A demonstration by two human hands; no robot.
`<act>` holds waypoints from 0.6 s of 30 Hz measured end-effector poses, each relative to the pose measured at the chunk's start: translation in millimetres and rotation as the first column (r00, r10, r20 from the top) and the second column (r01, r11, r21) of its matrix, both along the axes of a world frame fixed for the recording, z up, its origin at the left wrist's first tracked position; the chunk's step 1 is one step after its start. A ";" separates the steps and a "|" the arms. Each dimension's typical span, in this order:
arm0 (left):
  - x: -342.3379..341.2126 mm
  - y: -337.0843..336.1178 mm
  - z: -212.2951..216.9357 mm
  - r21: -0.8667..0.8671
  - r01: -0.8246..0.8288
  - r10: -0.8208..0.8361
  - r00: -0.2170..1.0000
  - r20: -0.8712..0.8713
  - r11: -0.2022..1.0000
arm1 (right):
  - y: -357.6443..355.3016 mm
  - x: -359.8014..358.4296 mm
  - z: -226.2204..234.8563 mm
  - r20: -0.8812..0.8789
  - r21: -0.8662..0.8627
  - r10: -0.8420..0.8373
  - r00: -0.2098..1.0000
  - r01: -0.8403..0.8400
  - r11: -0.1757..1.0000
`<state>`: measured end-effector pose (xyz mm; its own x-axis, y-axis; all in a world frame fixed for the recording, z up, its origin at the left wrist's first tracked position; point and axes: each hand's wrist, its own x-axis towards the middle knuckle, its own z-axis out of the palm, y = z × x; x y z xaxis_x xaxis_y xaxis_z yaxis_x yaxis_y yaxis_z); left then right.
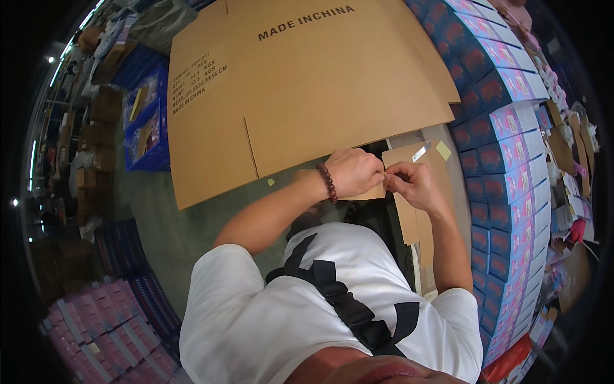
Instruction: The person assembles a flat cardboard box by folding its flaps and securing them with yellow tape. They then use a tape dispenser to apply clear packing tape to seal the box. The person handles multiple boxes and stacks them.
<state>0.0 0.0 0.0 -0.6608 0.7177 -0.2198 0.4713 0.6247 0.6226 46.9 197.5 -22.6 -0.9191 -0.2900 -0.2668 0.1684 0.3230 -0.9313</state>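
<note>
A large flattened brown cardboard box with black printing lies open in front of me. My left hand, with a dark bead bracelet on its wrist, and my right hand meet at the box's near edge. Both pinch a small brown roll, probably packing tape, which my hands mostly hide. I cannot tell whether the tape touches the box. A white shirt with a black strap fills the lower part of the picture.
A curved wall of stacked blue and pink boxes runs along my right. A loose cardboard piece with a white strip lies under my right hand. Blue crates stand at the far left. Pink boxes are piled at lower left.
</note>
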 end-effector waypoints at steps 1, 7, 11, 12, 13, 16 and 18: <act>0.3 -7.0 1.9 -0.012 -0.013 0.013 1.000 -0.008 1.000 | -6.9 -2.2 5.5 -0.003 0.008 0.019 1.000 -0.019 1.000; -7.8 -42.6 16.3 -0.069 -0.013 0.017 0.998 0.054 0.998 | -30.2 -21.9 15.9 0.016 -0.067 0.256 0.967 -0.254 0.965; -9.3 -57.3 33.9 -0.171 -0.022 0.010 0.998 -0.067 0.985 | -51.5 -32.6 20.3 -0.139 0.149 0.346 0.928 -0.326 0.934; -10.0 -62.3 36.3 -0.178 -0.018 0.005 0.997 -0.073 0.984 | -60.4 -34.6 20.5 -0.146 0.144 0.336 0.930 -0.316 0.938; -9.8 -66.7 37.5 -0.189 -0.024 0.006 0.996 -0.092 0.982 | -69.5 -37.0 21.2 -0.124 0.198 0.333 0.935 -0.306 0.931; -11.8 -89.8 37.1 -0.201 -0.041 0.019 0.994 -0.110 0.979 | -102.0 -41.2 18.8 -0.121 0.237 0.294 0.948 -0.260 0.936; -17.1 -105.4 34.9 -0.205 -0.042 0.021 0.995 -0.100 0.978 | -124.0 -43.6 15.3 -0.236 0.239 0.276 0.932 -0.220 0.946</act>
<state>-17.1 -105.4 34.9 -0.7077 0.6419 -0.2953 0.5012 0.7506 0.4306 3.3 73.4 -7.3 -0.8697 -0.4825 -0.1040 -0.1833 0.5114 -0.8396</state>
